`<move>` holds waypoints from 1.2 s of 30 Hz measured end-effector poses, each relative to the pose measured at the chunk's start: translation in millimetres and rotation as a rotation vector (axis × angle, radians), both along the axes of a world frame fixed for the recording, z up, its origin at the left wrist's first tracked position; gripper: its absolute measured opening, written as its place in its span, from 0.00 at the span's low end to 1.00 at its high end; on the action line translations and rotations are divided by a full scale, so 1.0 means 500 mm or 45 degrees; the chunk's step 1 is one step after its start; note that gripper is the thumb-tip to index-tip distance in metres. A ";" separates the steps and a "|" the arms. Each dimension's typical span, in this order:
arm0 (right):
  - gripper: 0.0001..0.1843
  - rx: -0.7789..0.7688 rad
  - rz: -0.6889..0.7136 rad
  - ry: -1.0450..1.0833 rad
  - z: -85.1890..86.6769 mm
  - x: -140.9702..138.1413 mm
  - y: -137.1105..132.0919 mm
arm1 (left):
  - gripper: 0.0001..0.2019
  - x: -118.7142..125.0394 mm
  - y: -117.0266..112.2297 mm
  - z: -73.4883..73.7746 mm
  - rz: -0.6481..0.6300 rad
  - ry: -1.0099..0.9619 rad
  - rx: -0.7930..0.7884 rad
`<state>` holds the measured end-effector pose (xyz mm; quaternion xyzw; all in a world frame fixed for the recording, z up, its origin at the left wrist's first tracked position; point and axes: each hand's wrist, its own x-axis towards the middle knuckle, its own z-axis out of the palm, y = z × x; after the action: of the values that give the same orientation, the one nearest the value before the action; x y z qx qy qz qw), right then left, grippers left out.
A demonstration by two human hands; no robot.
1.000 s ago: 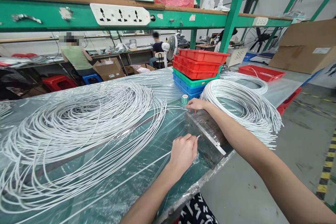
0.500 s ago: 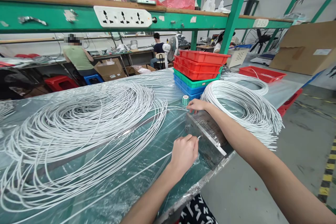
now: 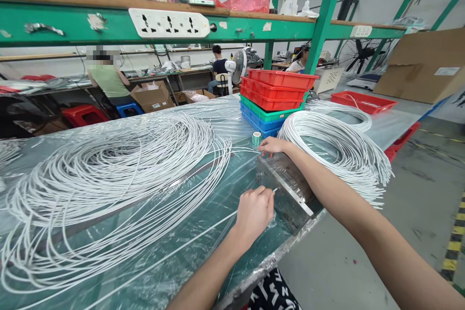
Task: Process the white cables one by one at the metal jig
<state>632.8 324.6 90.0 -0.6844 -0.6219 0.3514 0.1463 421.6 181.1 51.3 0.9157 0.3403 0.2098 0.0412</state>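
Note:
My left hand (image 3: pixel 255 208) is closed around a white cable (image 3: pixel 214 225), whose short tip pokes out past the thumb and forefinger. That cable trails down to the lower left over the table. Beside this fist stands a metal block (image 3: pixel 281 193) with a pale strip along its upper edge and clear film on top. My right hand (image 3: pixel 271 146) reaches across the block to its far end, fingers bent downward. Thin white cable ends (image 3: pixel 244 149) from the left coil meet its fingertips, which partly hide them. A small green tape roll (image 3: pixel 256 138) stands just behind this hand.
A large loose coil of white cables (image 3: pixel 109 164) covers the left of the film-covered table. Another coil (image 3: pixel 337 150) lies right of my right forearm. Stacked red, green and blue trays (image 3: pixel 278 92) stand behind. A green shelf beam (image 3: pixel 90 24) crosses above. People sit farther back.
Both hands stay in the same places, and the cables have not visibly moved. In the background, a seated person behind the green post has leaned slightly into view.

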 end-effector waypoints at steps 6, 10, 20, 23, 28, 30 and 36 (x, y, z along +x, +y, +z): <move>0.12 -0.003 0.000 0.014 -0.003 0.003 0.002 | 0.16 0.000 -0.001 -0.002 0.001 0.040 -0.001; 0.11 -0.002 0.002 0.009 0.001 0.000 -0.001 | 0.16 0.000 -0.002 -0.003 0.009 0.031 -0.003; 0.12 0.009 -0.011 0.006 -0.004 0.001 0.002 | 0.15 0.002 -0.004 -0.006 0.020 0.034 0.026; 0.11 -0.006 -0.017 0.015 -0.003 0.000 0.001 | 0.16 0.002 -0.004 -0.008 0.014 0.025 0.025; 0.11 -0.012 -0.028 0.038 0.001 -0.003 -0.001 | 0.15 0.003 -0.004 -0.012 0.025 0.021 0.040; 0.11 -0.018 -0.031 0.042 0.003 -0.005 -0.003 | 0.15 0.004 -0.004 -0.014 0.024 0.012 0.052; 0.11 -0.027 -0.044 0.047 0.006 -0.008 -0.006 | 0.15 0.007 -0.005 -0.017 0.019 -0.021 0.060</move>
<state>628.8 321.8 93.0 -0.6900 -0.6035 0.3678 0.1564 425.3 178.6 42.7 0.9121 0.3418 0.2254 0.0207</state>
